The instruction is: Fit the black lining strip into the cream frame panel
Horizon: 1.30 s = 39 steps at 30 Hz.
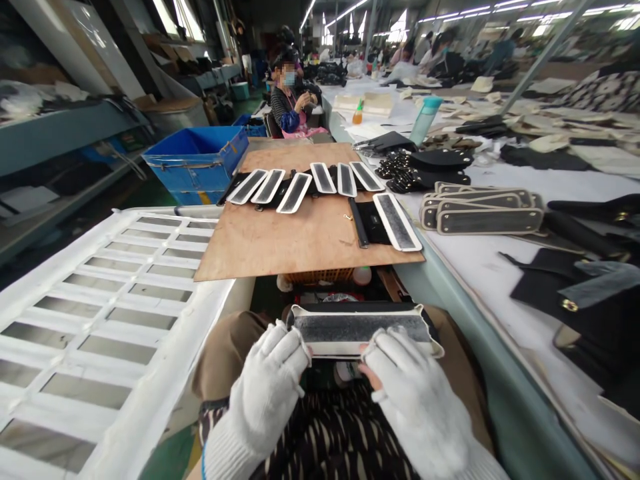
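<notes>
Over my lap is a long dark grey panel with a cream edge (360,328), its corners puckered and a black piece showing behind it. My left hand (275,373), in a white glove with bare fingertips, grips its lower left corner. Gloved the same way, my right hand (407,380) has its fingers curled over the lower edge, right of the middle. Both thumbs are partly hidden beneath the panel. Ahead, on a brown board (280,243), lies a similar white-edged panel (398,222) joined to a black piece. Several more white-edged panels (294,193) lie in a row behind it.
To the left stands a white slatted rack (107,283); a blue crate (197,157) is beyond it. The table on my right holds stacked black panels (487,212), black leather pieces (590,307) and a teal bottle (425,120). A masked co-worker (290,107) sits ahead.
</notes>
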### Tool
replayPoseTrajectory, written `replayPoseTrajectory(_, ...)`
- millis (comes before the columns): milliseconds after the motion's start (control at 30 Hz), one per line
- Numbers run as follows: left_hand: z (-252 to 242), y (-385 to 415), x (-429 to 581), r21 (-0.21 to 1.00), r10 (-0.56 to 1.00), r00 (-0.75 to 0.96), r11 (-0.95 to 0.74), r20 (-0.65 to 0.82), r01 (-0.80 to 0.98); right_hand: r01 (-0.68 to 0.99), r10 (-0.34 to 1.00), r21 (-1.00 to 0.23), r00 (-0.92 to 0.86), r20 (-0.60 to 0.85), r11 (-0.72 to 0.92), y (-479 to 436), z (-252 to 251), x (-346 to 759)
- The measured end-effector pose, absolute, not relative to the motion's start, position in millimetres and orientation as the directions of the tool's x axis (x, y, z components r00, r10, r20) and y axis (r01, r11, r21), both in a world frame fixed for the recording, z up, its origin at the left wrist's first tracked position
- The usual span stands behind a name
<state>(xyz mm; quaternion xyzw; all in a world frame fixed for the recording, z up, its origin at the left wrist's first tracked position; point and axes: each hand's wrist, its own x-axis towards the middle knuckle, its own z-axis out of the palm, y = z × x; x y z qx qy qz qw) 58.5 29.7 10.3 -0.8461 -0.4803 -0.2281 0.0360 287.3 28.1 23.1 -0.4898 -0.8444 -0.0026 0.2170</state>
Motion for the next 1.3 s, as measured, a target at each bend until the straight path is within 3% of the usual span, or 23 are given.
replayPoseTrajectory(100,11,32,60,0.212,0.810,0.412,-0.527,0.417,0.823,0.804,0.832,-0.260,-0.446,0.330,0.534,33,17,273)
replayPoseTrajectory(533,3,33,55,0.324,0.853,0.367,-0.489,0.371,0.810,0.831,0.854,-0.228,-0.450,0.263,0.508,37,16,265)
replayPoseTrajectory(700,11,32,63,0.385,0.932,0.283,-0.352,0.225,0.853,0.861,0.899,-0.268,-0.387,0.205,0.432,43,23,258)
replayPoseTrajectory(933,9,31,65,0.374,0.938,0.280,-0.339,0.203,0.863,0.885,0.954,-0.386,-0.298,-0.041,0.260,57,41,255)
replayPoseTrajectory(1100,10,31,64,0.362,0.926,0.297,-0.367,0.234,0.857,0.882,0.945,-0.361,-0.326,-0.006,0.302,58,39,256)
replayPoseTrajectory(1300,14,30,73,0.489,0.987,0.102,-0.149,0.121,0.860,0.910,0.943,-0.281,-0.329,-0.044,0.304,59,41,251)
